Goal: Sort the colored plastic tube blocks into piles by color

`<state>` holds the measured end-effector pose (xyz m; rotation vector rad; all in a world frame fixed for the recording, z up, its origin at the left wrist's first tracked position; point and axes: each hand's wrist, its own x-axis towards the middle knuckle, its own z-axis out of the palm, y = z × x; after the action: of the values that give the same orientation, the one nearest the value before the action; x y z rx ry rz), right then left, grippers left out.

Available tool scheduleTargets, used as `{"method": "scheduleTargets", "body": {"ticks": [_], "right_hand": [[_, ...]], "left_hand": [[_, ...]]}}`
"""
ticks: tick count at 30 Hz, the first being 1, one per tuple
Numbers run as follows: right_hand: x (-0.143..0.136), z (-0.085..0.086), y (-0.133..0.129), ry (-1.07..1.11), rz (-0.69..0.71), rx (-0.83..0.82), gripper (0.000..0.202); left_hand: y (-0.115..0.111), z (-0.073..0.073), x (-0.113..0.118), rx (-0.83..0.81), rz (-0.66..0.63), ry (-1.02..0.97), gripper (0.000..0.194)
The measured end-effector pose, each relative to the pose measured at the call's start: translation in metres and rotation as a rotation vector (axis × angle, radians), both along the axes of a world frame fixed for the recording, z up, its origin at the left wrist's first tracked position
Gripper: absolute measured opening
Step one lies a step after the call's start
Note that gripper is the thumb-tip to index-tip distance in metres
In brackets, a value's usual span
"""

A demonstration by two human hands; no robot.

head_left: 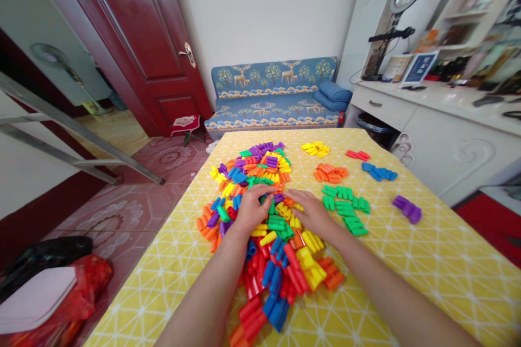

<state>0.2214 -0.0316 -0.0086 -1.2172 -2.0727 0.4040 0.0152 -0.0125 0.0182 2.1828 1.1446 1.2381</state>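
Observation:
A large mixed pile of plastic tube-shaped building pieces [277, 222] in red, blue, green, yellow, orange and purple covers the middle of the table. My left hand [254, 209] rests on the pile's left part, its thumb apart from the bent fingers. Facing it from the right, my right hand [311, 211] reaches over the pile with fingers stretched out and a yellow piece near its thumb. Neither hand visibly grips a piece, though some fingertips are partly hidden among the pieces. Just beyond my right hand lies a group of green pieces [345, 208].
Sorted groups lie on the right of the yellow patterned tablecloth [431, 265]: yellow [316, 148], orange [330, 173], red [357, 155], blue [379, 172] and purple pieces [407, 209]. Behind the table stands a blue sofa [272, 103]; a white cabinet [448, 135] is at the right.

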Motion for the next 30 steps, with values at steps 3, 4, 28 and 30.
{"method": "scheduleTargets", "body": {"ticks": [3, 4, 28, 30], "right_hand": [[-0.006, -0.009, -0.001, 0.048, -0.076, 0.012, 0.038], [-0.008, -0.01, -0.002, 0.083, -0.095, 0.01, 0.033], [-0.008, -0.004, -0.01, 0.26, -0.09, -0.154, 0.023], [-0.008, -0.004, -0.01, 0.262, -0.086, -0.158, 0.023]], "left_hand": [[-0.003, 0.003, 0.002, -0.002, -0.045, 0.06, 0.021], [-0.004, 0.004, 0.002, -0.001, -0.06, 0.087, 0.021], [-0.006, 0.006, 0.003, -0.029, -0.079, 0.224, 0.019], [-0.005, 0.005, 0.003, -0.028, -0.08, 0.226, 0.019]]}}
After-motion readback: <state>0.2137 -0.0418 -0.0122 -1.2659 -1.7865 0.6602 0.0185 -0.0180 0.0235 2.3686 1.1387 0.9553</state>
